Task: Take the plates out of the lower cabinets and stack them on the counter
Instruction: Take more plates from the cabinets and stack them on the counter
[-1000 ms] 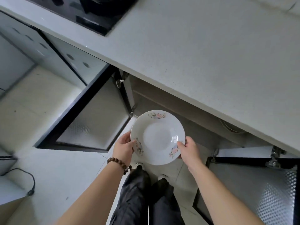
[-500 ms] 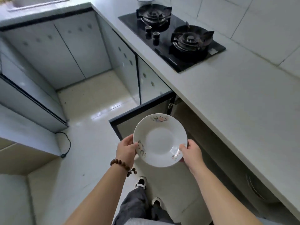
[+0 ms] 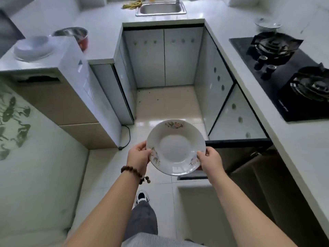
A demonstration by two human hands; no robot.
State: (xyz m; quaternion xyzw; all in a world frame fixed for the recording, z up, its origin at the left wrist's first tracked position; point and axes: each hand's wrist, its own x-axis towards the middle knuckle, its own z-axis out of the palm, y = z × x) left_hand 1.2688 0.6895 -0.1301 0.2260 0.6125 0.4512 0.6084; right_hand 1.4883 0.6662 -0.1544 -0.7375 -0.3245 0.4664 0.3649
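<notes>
I hold a white plate with small flower prints (image 3: 175, 147) flat in front of me, above the floor in the middle of the kitchen. My left hand (image 3: 138, 156) grips its left rim and my right hand (image 3: 211, 162) grips its right rim. A stack of white plates (image 3: 33, 48) rests on the counter at the far left. The lower cabinet (image 3: 249, 161) at my right stands open, its inside dark.
The open cabinet door (image 3: 236, 116) juts into the aisle at right. A black gas hob (image 3: 288, 72) lies on the right counter with a bowl (image 3: 268, 24) behind it. A sink (image 3: 161, 8) is at the back, a steel pot (image 3: 74, 35) at the left.
The view has swung left from the open cabinet toward the middle of the kitchen. The plate has stayed in both hands and has come away from the cabinet.
</notes>
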